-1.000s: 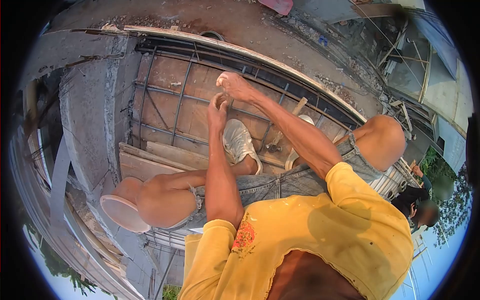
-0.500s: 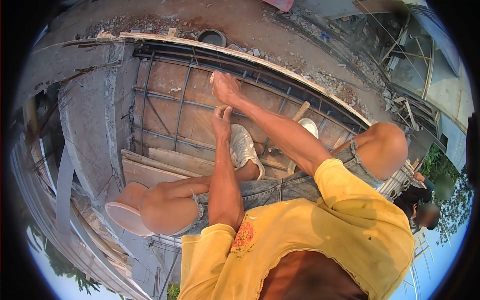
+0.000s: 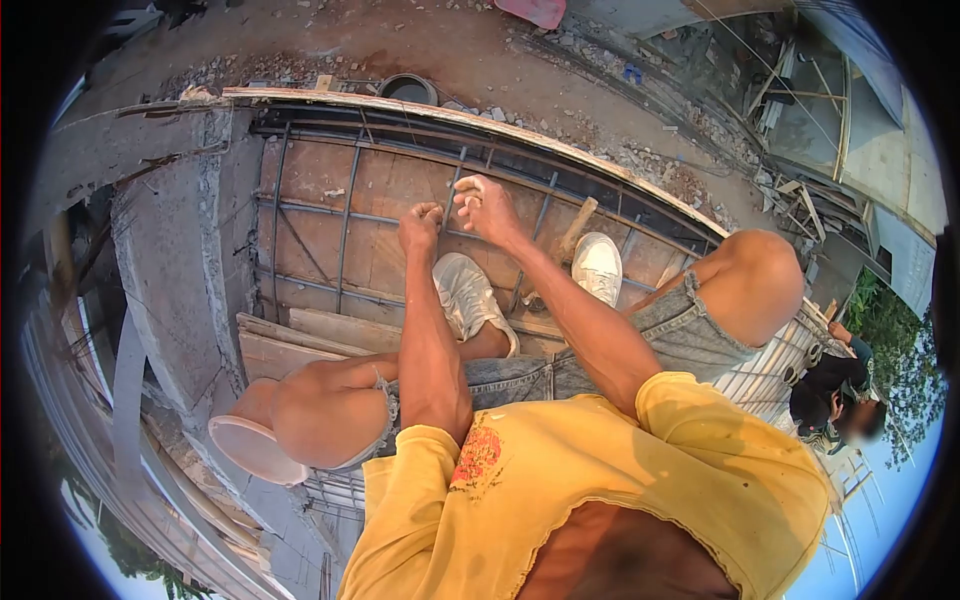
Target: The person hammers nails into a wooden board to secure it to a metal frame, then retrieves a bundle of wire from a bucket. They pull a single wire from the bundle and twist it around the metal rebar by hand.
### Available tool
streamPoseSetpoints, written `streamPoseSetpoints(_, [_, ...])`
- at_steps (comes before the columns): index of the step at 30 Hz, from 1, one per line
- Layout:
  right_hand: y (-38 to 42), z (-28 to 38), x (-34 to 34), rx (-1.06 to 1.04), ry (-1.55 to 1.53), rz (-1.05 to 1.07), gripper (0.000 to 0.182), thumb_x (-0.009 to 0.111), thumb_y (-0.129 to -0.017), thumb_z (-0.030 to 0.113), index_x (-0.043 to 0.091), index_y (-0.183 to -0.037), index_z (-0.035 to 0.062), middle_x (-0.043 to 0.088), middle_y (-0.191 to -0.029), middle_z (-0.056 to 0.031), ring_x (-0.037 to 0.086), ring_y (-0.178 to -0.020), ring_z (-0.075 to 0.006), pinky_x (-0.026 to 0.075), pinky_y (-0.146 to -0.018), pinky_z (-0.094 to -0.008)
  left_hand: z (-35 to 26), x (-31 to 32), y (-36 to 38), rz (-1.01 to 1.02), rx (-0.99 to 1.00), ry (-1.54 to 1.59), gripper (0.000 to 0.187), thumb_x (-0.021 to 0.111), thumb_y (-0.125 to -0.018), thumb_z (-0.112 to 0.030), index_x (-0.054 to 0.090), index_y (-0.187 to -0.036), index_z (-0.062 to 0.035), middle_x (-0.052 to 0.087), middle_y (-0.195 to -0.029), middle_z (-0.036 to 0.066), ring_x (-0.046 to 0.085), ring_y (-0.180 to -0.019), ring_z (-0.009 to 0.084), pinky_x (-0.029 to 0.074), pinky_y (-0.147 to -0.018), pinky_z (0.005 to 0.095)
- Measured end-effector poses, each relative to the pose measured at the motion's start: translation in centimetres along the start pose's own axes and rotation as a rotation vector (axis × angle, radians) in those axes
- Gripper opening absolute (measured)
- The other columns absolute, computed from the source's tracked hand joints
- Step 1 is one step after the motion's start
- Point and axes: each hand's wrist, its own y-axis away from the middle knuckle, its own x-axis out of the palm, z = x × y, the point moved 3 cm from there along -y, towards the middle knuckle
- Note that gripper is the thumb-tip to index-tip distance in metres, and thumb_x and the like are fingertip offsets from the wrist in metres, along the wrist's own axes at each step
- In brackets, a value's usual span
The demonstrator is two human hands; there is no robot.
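Note:
My left hand [image 3: 420,228] is raised over the rebar grid with its fingers curled together; anything between them is too small to make out. Just right of it, my right hand [image 3: 487,208] has its fingers bent inward, and what they may pinch cannot be seen. A small gap separates the two hands. Beneath them, dark steel rebar [image 3: 347,220] crosses in a grid above brownish formwork panels [image 3: 310,235]. Below the hands are my two pale, dirty shoes, the left shoe [image 3: 468,298] and the right shoe [image 3: 598,268].
A long timber edge board [image 3: 480,118] borders the grid, with a round bucket [image 3: 408,90] beyond it. At left stands a rough concrete beam [image 3: 170,260]. A pale round container [image 3: 258,450] sits by my left knee. Another person [image 3: 835,390] is at far right.
My right hand has come down and right, from above my left hand to beside it. My left hand has shifted slightly left and up. The whole view has moved a little.

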Motion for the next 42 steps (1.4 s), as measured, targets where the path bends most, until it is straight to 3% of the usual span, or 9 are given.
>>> streamPoseSetpoints(6, [-0.1,-2.9,1.4,0.074,0.049,0.138,0.046,0.038,-0.093,-0.006,0.046,-0.138,0.0013,0.065,-0.111,-0.0147,0.066,-0.073,-0.0172,0.058,-0.058,-0.0288,-2.0,-0.9,-0.3,0.163,-0.003,-0.153,0.016,0.071,-0.086,-0.011,0.075,-0.099,-0.0034,0.069,-0.074,0.004,0.062,-0.061,0.0112,0.050,-0.054,0.0281])
streamPoseSetpoints(9, [-1.3,-4.3,0.7,0.017,-0.163,-0.214,0.048,0.039,-0.094,-0.002,0.041,-0.142,0.0045,0.064,-0.110,-0.0158,0.066,-0.069,-0.0171,0.057,-0.056,-0.0295,-2.7,-0.8,-0.1,0.133,0.009,-0.225,0.014,0.069,-0.087,-0.011,0.075,-0.097,-0.0043,0.068,-0.073,0.003,0.061,-0.058,0.0109,0.050,-0.051,0.0285])
streamPoseSetpoints(12, [-1.1,-5.9,-0.4,-0.034,0.214,0.009,0.051,0.040,-0.096,0.004,0.035,-0.146,0.0085,0.066,-0.107,-0.0172,0.068,-0.070,-0.0173,0.056,-0.060,-0.0345,-2.6,-1.0,-0.8,0.252,-0.044,-0.229,0.013,0.068,-0.089,-0.012,0.075,-0.099,-0.0066,0.069,-0.076,0.001,0.061,-0.060,0.0102,0.051,-0.053,0.0279])
streamPoseSetpoints(16, [-1.5,-4.9,0.1,-0.154,0.455,0.012,0.045,0.048,-0.098,0.018,0.045,-0.142,0.0115,0.068,-0.104,-0.0246,0.068,-0.090,-0.0388,0.052,-0.086,-0.0480,-3.2,-1.2,-0.6,0.273,-0.102,-0.256,0.015,0.067,-0.089,-0.012,0.075,-0.102,-0.0088,0.071,-0.083,0.000,0.062,-0.064,0.0093,0.052,-0.056,0.0275])
streamPoseSetpoints(28, [-1.1,-5.2,-0.8,-0.281,0.937,0.083,0.024,0.059,-0.094,0.026,0.061,-0.110,0.0090,0.066,-0.090,-0.0243,0.065,-0.089,-0.0428,0.046,-0.073,-0.0546,-2.9,-2.0,0.1,0.322,-0.188,-0.149,0.018,0.068,-0.093,-0.020,0.073,-0.109,-0.0121,0.071,-0.090,-0.003,0.062,-0.072,0.0082,0.051,-0.066,0.0255])
streamPoseSetpoints(31, [1.9,-7.5,0.2,-0.758,1.041,-0.251,0.019,0.061,-0.092,0.024,0.060,-0.101,0.0079,0.066,-0.083,-0.0197,0.065,-0.081,-0.0429,0.045,-0.072,-0.0517,-4.2,-2.2,1.0,0.323,-0.214,-0.098,0.022,0.065,-0.095,-0.019,0.070,-0.114,-0.0101,0.070,-0.098,-0.001,0.062,-0.080,0.0091,0.051,-0.073,0.0262])
streamPoseSetpoints(34, [3.6,-7.0,1.0,-0.825,0.976,-0.298,0.019,0.058,-0.095,0.026,0.057,-0.097,0.0063,0.066,-0.082,-0.0192,0.065,-0.079,-0.0436,0.044,-0.072,-0.0521,-2.7,-2.1,0.5,0.393,-0.106,-0.117,0.025,0.060,-0.098,-0.015,0.065,-0.121,-0.0068,0.069,-0.107,0.003,0.063,-0.090,0.0112,0.053,-0.081,0.0278])
streamPoseSetpoints(37, [5.0,-6.8,-0.1,-0.300,0.845,-0.022,0.022,0.056,-0.097,0.026,0.058,-0.099,0.0042,0.066,-0.084,-0.0221,0.065,-0.083,-0.0433,0.044,-0.073,-0.0544,-1.6,-1.9,0.9,0.431,0.049,-0.136,0.031,0.055,-0.097,-0.007,0.060,-0.128,-0.0055,0.068,-0.111,0.005,0.063,-0.097,0.0136,0.052,-0.087,0.0285])
streamPoseSetpoints(42, [6.7,-3.7,1.6,-0.162,0.755,0.012,0.025,0.058,-0.096,0.027,0.058,-0.100,0.0030,0.068,-0.087,-0.0234,0.065,-0.085,-0.0440,0.046,-0.073,-0.0549,-2.1,-0.3,4.5,0.239,0.231,-0.092,0.056,0.049,-0.088,0.014,0.041,-0.142,0.0006,0.059,-0.132,0.019,0.060,-0.118,0.0279,0.049,-0.098,0.0378])
